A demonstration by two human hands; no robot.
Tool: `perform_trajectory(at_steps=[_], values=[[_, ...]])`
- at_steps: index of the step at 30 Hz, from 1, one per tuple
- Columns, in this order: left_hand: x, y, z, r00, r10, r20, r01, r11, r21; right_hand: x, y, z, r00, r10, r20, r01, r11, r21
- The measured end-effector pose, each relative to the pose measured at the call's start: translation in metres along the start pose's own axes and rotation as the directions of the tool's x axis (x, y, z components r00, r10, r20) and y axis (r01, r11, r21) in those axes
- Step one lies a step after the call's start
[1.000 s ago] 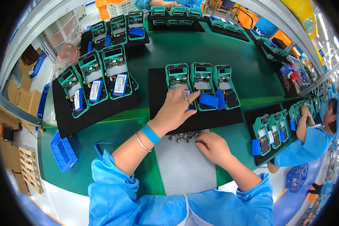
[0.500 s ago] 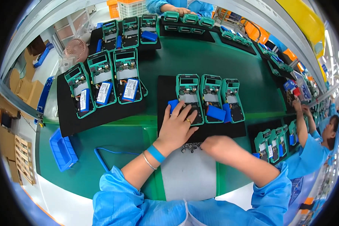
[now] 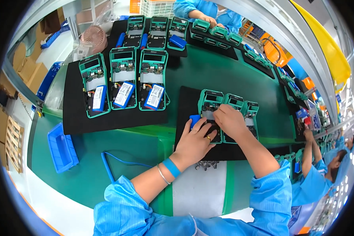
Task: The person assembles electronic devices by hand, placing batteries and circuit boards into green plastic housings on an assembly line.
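My left hand lies with fingers spread over the lower half of a green-framed device housing, steadying it on a black mat. Its fingertips are beside a blue battery pack at the housing's left edge. Over the middle of the same housing, my right hand has its fingers pinched together; whatever sits between them is hidden. Two more green housings stand to the right, partly covered by my right hand and forearm. Small dark parts lie in a loose pile just in front of the mat.
On the left, a black mat carries several open housings with blue batteries. A blue bin and a coiled blue cord are on the green table. One co-worker's hands work at the back; another person works at right.
My right hand has moved from the pile of small parts up and away onto the housing. My left hand stays on that housing. The whole view has shifted.
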State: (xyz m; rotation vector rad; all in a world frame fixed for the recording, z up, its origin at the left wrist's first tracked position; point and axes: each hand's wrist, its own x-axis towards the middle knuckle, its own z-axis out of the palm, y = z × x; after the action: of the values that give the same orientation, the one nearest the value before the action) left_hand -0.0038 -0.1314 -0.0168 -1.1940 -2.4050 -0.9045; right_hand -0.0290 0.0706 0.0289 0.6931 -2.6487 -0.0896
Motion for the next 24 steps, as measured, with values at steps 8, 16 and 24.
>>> perform_trajectory(at_steps=[8, 16, 24], values=[[-0.0001, -0.0006, 0.0011, 1.000, -0.008, 0.010, 0.008, 1.000, 0.002, 0.0024, 0.0007, 0.0013, 0.997, -0.058, 0.056, 0.062, 0.994, -0.087], [-0.0011, -0.0015, 0.0026, 1.000, -0.009, 0.016, 0.009, 1.000, 0.015, 0.0078, -0.0047, -0.0055, 0.982, -0.118, 0.150, 0.143, 0.975, -0.172], [0.0000, -0.0005, -0.0009, 1.000, -0.008, 0.028, 0.008, 1.000, 0.010, 0.0069, 0.0038, 0.0023, 0.990, -0.071, 0.121, 0.094, 0.976, -0.196]])
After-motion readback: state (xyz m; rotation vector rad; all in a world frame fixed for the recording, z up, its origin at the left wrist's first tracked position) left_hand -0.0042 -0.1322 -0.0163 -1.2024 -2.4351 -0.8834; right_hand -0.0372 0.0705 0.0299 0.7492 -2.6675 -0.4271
